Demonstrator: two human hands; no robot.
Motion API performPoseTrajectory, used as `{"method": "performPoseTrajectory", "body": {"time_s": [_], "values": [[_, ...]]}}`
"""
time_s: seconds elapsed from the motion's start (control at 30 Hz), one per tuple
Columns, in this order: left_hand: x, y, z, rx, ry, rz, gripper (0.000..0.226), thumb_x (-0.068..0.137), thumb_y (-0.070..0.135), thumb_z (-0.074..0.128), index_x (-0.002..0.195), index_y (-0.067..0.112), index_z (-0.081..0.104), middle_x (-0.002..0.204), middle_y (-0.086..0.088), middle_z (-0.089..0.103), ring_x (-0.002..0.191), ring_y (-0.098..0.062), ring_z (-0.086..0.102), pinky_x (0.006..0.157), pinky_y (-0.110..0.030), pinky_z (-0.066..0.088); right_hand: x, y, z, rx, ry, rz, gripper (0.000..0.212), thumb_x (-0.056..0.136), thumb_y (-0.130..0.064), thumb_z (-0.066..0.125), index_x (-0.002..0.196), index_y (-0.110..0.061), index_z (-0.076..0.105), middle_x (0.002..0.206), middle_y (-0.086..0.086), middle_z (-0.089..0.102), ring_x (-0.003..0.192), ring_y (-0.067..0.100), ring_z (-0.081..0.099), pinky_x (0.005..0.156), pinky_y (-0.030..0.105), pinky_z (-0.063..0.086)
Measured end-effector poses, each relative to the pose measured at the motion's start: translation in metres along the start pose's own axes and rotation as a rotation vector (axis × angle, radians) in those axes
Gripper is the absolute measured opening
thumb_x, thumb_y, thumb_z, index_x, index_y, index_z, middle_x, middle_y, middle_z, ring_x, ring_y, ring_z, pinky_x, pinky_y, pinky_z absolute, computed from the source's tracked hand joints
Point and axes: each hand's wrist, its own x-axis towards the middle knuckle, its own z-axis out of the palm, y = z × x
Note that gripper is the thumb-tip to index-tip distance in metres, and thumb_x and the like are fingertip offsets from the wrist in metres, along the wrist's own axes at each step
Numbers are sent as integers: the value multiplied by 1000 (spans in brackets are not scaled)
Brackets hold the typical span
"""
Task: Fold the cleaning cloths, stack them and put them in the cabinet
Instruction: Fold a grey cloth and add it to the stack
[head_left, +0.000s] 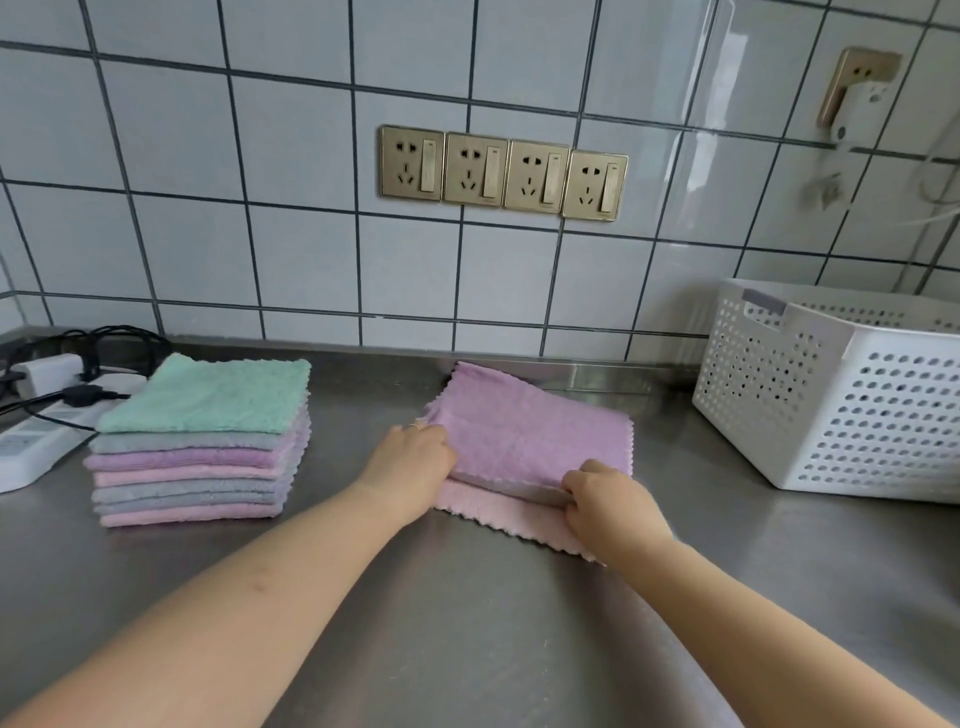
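My left hand (415, 457) and right hand (605, 493) pinch the folded edge of a pink cloth (524, 441) on the steel counter (363, 597). A stack of folded cloths (202, 441) sits to the left.

Steel counter (467, 623): cloths (524, 431), basket (831, 395).

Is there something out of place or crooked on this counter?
Nothing is spilled or damaged. The pink cloth lies at a slant to the counter edge, half folded, with the left hand and right hand gripping it. The stack of folded cloths sits fairly even, close beside a power strip.
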Motion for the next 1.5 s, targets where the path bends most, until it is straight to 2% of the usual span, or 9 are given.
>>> {"method": "performPoseTrajectory", "body": {"time_s": [0.1,0.23,0.37,0.5,0.87,1.07,1.3,1.4,1.5], "values": [[1,-12,7,-33,16,-115,30,83,3,52,107,15,65,114,-2,57,105,-26,49,72,-30,38,2,8,-4,-22,67,-17,19,89,-18,43,97,-16,60,101,2,59,98,25,56,61,29,40],[13,-27,0,-480,151,-325,22,91,7,49,100,13,67,112,-5,62,102,-24,55,77,-28,40,17,19,-23,-51,137,87,20,97,-25,35,99,-16,52,90,6,65,80,31,60,56,30,38],[34,-27,-15,-766,280,-503,20,90,7,48,95,15,65,100,-7,66,87,-23,57,68,-26,39,43,15,-41,351,68,302,20,92,-13,31,104,-16,47,87,10,67,76,29,63,62,33,48],[45,-30,-40,-741,366,-525,20,93,10,45,96,18,63,96,-7,67,84,-26,60,71,-33,49,59,11,-66,718,201,337,23,95,-13,35,110,-8,51,106,13,62,86,27,57,67,32,40],[-18,-40,-118,-551,470,-313,23,90,6,42,99,17,61,102,2,64,90,-21,57,68,-29,42,-10,5,-125,533,438,22,8,91,-14,52,97,-10,55,101,-1,50,88,14,47,71,26,33],[-120,-19,-137,-426,301,-180,26,90,11,44,103,24,62,104,9,65,92,-16,58,71,-30,46,-103,-4,-113,446,301,9,12,85,-13,55,97,-17,54,98,-4,60,83,18,54,70,32,44],[-198,9,-126,-443,-125,-16,21,92,26,51,110,25,64,111,9,66,99,-9,59,76,-20,41,-180,-17,-97,368,151,10,9,92,-28,52,98,-22,52,73,-1,59,67,25,55,60,34,44],[-211,18,-127,-493,-281,2,26,91,31,55,115,26,62,111,9,64,97,-5,56,77,-17,39,-192,-16,-94,350,58,11,16,91,-30,50,78,-21,49,67,-3,56,65,23,52,58,33,40],[-217,22,-133,-513,-453,-1,36,87,40,58,120,25,58,90,14,57,88,-8,53,72,-18,40,-194,-13,-95,352,-146,28,32,88,-29,51,62,-18,35,59,-5,43,57,15,38,54,29,29]]}}
